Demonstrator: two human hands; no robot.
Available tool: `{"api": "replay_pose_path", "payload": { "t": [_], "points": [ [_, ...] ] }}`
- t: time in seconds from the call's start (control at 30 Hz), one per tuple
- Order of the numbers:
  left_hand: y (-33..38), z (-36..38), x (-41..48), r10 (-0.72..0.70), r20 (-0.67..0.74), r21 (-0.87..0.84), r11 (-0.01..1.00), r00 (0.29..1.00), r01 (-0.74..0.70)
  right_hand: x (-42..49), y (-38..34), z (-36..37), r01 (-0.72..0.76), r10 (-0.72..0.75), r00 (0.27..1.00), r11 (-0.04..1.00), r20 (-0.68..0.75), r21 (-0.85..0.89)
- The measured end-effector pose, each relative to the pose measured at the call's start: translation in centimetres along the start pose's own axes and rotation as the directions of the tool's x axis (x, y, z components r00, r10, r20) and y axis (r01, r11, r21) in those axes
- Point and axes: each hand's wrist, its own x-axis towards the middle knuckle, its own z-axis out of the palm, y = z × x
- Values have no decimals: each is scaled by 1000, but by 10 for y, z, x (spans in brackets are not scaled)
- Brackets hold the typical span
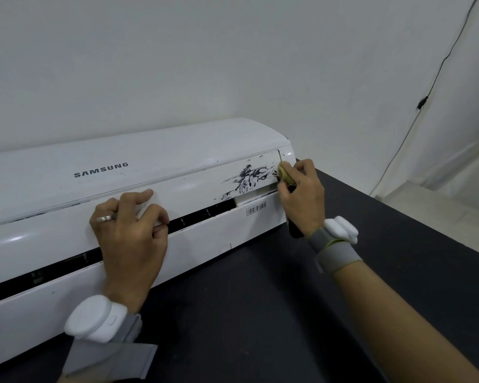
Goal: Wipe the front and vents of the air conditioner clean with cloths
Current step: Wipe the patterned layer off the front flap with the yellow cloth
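- White plastic Samsung air conditioner [150,161] lay on its back on a black matte table [288,313], front face up, with its long side running from lower left to upper right.
- Small crumpled yellow cloth [284,174] sat at the far right end of the curved white louver flap [191,193]. It touched the right margin of the dark ink-like smears [246,178].
- Right hand [302,197] pinched the cloth. The fingers [304,165] were bent over it and pressed it to the flap, and only its left part showed past the fingertips.
- A dark shape hung below the heel of that hand; could not tell what it was.
- Left hand [130,233] rested mid-flap, well apart from the cloth. The index finger [144,194] lay straight on the flap. The other fingers were curled, tips hooked on the flap's lower edge at the dark vent slot [205,212].
- A pale patch showed under those fingers; could not tell if it was a second cloth.
- Count: one unit, one sure cloth, two hands, one silver ring [105,218] and one barcode label [256,208] just below the slot. There were two white wrist devices on grey straps, left [91,319] and right [340,229].
- Edges: the unit's right end stood just beside the right hand, and its left end ran out of view.
- Open black tabletop lay in front of the unit and to its right.
- A pale grey wall [150,64] stood behind, with one thin black cable [437,78] hanging down at the far right.
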Motion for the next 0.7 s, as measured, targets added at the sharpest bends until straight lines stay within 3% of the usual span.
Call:
{"api": "replay_pose_path", "payload": {
  "t": [0.2,0.4,0.6,0.7],
  "points": [
    [-1,0,0,2,-17,2,1000,1000,-2,-2,8,-7,40,-39,998,998,48,-39],
    [-2,2,-1,9,-17,8,1000,1000,-9,13,-7,1,-78,79,997,995,-21,64],
    [-4,3,-2,7,-35,12,1000,999,-7,4,2,-7,3,-4,1000,990,8,140],
    [-4,3,-1,16,-40,15,1000,999,-16,20,6,-7,-102,113,992,982,-60,160]
  ]
}}
